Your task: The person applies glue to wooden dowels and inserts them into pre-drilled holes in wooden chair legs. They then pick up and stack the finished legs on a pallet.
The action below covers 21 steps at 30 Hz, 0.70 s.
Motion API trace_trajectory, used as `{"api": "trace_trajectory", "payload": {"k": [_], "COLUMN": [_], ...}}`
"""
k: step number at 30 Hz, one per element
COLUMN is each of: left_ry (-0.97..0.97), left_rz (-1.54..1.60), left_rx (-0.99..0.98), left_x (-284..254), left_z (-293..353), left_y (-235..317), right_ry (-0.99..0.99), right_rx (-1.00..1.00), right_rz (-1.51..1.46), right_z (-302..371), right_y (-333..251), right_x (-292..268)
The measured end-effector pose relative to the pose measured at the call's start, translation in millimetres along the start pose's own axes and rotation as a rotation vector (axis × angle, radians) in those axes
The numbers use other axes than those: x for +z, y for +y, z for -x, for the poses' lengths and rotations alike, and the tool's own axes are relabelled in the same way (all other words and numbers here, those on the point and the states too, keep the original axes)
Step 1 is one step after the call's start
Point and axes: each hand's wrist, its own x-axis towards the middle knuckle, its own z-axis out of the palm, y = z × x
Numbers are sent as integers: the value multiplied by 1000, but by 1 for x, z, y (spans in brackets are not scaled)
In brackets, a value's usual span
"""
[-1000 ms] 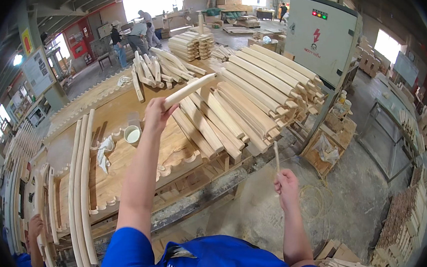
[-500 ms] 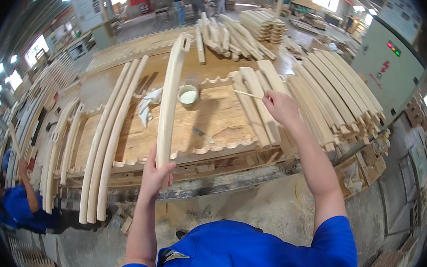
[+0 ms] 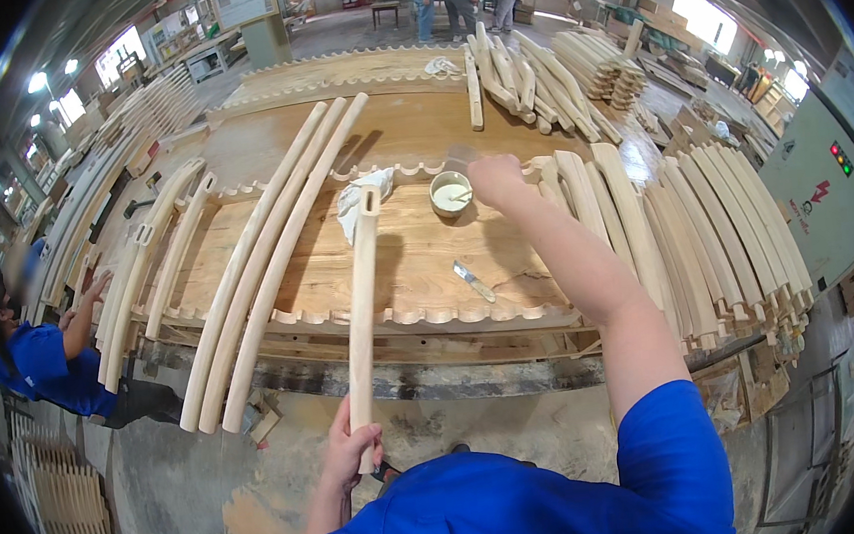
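In my left hand (image 3: 349, 446), closed round its near end, is a long pale wooden post (image 3: 363, 322). It points away from me, and an oblong slot shows near its far end. My right hand (image 3: 496, 179) is closed on a thin wooden stick (image 3: 460, 197), right beside a small cup (image 3: 450, 208) of whitish liquid; the stick's tip is in the cup. A crumpled white cloth (image 3: 350, 208) lies just past the post's slotted end. A flat paintbrush (image 3: 473, 281) rests on the bench between the post and my right forearm.
Three long curved posts (image 3: 269, 269) lean across the scalloped wooden rack (image 3: 421, 318) on the left. Several more posts (image 3: 735, 233) are lined up on the right, by a grey control cabinet (image 3: 822, 186). A co-worker in blue (image 3: 47, 347) stands at the far left.
My right hand has brought the stick from above the right-hand posts over to the cup, dipping its tip. My left hand has drawn the post nearer to me and lowered its far end.
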Motion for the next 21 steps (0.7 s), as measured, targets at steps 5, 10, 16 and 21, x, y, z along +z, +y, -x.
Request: {"api": "trace_trajectory", "payload": {"k": [5, 10, 16, 21], "left_ry": [-57, -53, -99, -62], "left_rz": [20, -49, -24, -65], "left_rx": [-86, -72, -104, -119], "left_x": [-2, -2, -5, -3], "left_z": [2, -4, -7, -5], "left_y": [0, -15, -23, -19], "right_ry": [76, 170, 280, 428], "right_rx": [196, 321, 295, 256], "right_rz": [-227, -690, -758, -646], "right_z": [4, 29, 39, 43], "right_y": [2, 5, 10, 4], "right_x": [48, 97, 115, 99]}}
